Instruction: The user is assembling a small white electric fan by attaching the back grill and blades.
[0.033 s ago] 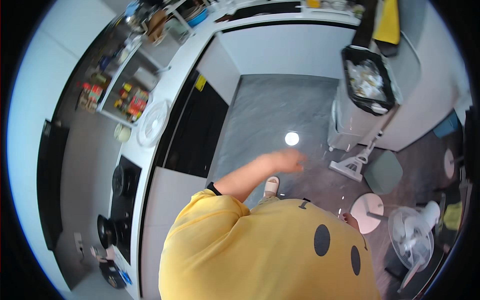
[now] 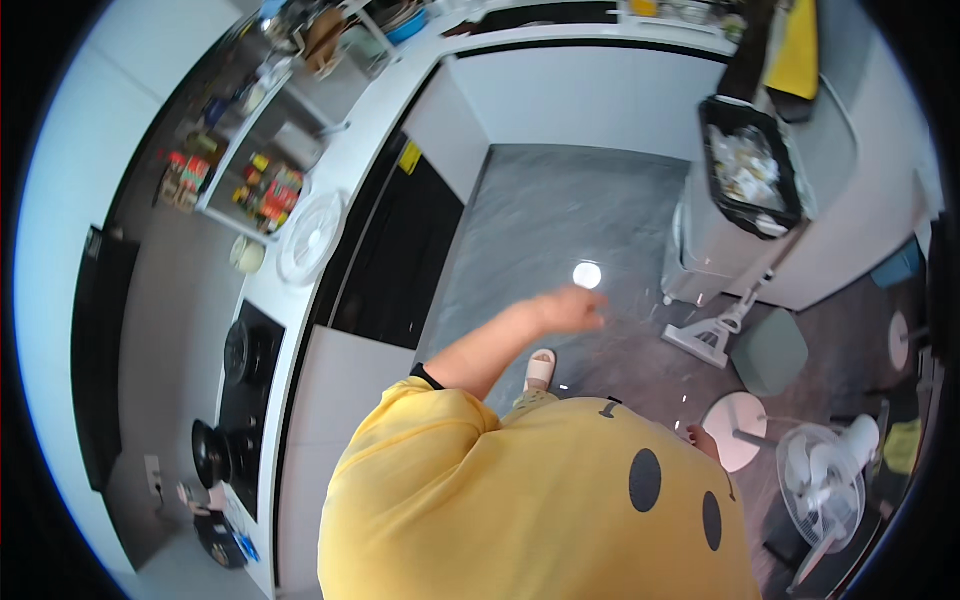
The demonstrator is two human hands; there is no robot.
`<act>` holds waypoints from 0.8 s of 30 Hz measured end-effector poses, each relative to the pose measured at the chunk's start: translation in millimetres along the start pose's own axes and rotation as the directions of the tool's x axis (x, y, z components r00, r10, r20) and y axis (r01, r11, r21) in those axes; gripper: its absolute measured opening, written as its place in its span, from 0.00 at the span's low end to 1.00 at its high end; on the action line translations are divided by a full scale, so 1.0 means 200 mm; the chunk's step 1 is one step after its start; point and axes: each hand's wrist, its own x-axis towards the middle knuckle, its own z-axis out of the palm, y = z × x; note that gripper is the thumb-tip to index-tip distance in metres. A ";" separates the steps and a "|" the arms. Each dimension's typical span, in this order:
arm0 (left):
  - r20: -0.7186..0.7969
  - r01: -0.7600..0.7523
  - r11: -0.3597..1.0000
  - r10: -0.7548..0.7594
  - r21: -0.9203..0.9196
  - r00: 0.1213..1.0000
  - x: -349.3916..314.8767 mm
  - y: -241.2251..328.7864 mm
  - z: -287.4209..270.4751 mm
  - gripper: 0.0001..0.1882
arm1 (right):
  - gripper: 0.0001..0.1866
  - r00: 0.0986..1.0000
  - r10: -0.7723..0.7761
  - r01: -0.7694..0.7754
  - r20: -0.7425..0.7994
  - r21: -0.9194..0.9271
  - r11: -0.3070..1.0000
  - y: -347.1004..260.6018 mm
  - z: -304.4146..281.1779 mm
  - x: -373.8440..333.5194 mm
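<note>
My left hand (image 2: 572, 310) reaches out in front of my yellow shirt, over the grey floor (image 2: 560, 215). Motion smears its fingers, so whether they are apart or closed does not show; I make out nothing held. Of my right hand (image 2: 703, 441) only a small part peeks past the shirt's right side, near the fan's round white base (image 2: 738, 415). The rest of it is hidden behind the shirt. A sandal (image 2: 541, 370) on one foot shows below the left forearm.
A tall bin with a black liner (image 2: 735, 215) stands at the right, a white floor-cleaner head (image 2: 703, 340) beside it. Near that are a grey-green bin (image 2: 770, 352) and a standing fan (image 2: 820, 485). A counter (image 2: 275, 290) with a stove (image 2: 250, 400) and a rack lines the left.
The view has shifted slightly, so the bin and the counter sit a little further right. My left hand has moved up a little and slightly left.
</note>
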 end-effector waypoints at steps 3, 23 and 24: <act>-0.550 0.256 0.965 -0.241 -0.051 0.800 -0.24 -0.66 -0.17 0.27 | 0.24 0.999 0.000 0.003 0.043 -0.077 0.997 -0.25 0.06 0.13; -0.729 0.896 0.440 -0.596 0.054 0.337 -1.38 -2.08 -0.80 0.08 | 0.22 0.970 -0.177 0.205 0.169 -0.162 0.965 -1.53 0.39 0.63; -0.787 0.845 0.516 -0.458 0.144 0.414 -1.35 -1.92 -0.81 0.06 | 0.22 0.965 -0.215 0.238 0.150 -0.153 0.959 -1.50 0.39 0.60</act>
